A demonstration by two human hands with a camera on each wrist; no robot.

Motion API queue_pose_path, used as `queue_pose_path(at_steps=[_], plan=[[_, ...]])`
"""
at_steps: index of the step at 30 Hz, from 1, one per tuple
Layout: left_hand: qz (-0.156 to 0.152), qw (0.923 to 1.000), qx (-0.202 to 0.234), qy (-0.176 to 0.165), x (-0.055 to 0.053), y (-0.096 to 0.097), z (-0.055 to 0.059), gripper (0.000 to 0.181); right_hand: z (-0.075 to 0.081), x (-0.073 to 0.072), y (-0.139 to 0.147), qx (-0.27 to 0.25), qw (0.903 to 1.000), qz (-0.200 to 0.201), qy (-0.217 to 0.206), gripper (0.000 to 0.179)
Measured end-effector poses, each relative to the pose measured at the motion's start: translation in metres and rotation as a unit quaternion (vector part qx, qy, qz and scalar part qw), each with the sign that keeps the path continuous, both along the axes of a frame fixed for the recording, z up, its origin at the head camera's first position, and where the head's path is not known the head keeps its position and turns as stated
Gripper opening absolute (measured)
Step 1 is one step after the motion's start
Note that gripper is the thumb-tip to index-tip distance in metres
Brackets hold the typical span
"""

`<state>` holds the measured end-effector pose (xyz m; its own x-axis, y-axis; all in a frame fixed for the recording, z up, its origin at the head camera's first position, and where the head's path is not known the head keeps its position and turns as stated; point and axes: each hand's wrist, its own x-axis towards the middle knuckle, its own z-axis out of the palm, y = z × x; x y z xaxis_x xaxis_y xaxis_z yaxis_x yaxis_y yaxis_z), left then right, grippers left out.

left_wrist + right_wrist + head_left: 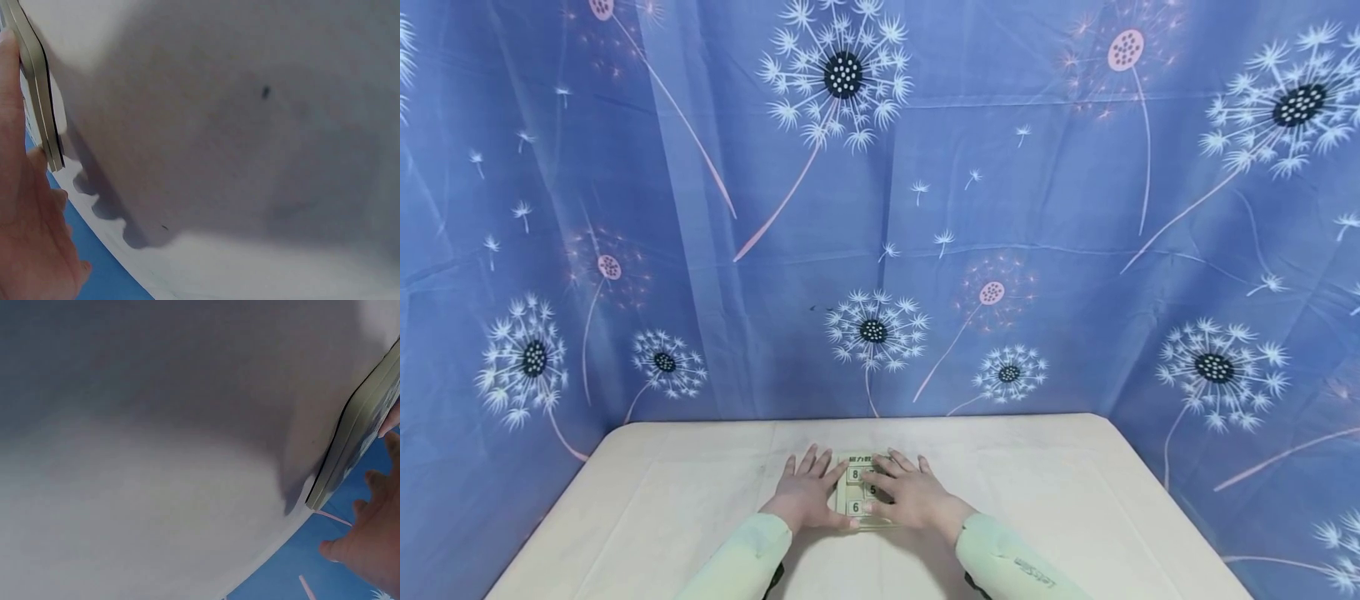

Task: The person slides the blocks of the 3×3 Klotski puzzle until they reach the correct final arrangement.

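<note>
A pale number slide puzzle [862, 527] lies flat on the table, with dark Chinese lettering along its top and square number tiles; 8, 5 and 6 show. My left hand [805, 498] is at its left side, fingers spread, the thumb along the near edge and the index finger by the upper left. In the left wrist view, thumb and index finger touch the puzzle's frame [41, 94]. My right hand [917, 497] reaches over the right part with fingers extended, index finger and thumb on the tiles. It hides most of the right-hand tiles. The puzzle's thick side [350, 434] shows in the right wrist view.
A cream-covered table [1060, 500] spreads around the puzzle. Blue curtains [880, 200] with a dandelion print hang behind it and on both sides. Pale green sleeves [737, 557] cover both forearms, with a dark strap partly showing under each.
</note>
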<state>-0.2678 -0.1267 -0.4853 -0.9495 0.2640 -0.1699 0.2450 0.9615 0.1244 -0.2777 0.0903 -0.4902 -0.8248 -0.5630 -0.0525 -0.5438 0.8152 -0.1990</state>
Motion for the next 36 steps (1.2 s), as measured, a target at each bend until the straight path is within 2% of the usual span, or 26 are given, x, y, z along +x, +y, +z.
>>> queue_pose_path(at_steps=[13,36], plan=[[0.002,1.0000,0.005,-0.003,0.0009,0.0005,0.0027,0.103,-0.0047,-0.0037,-0.0054,0.001,0.9999,-0.011,-0.002,0.060],[0.000,1.0000,-0.002,-0.001,0.0004,-0.0001,0.0012,0.103,-0.0029,0.0019,-0.0042,-0.003,0.9999,-0.009,0.005,0.056]])
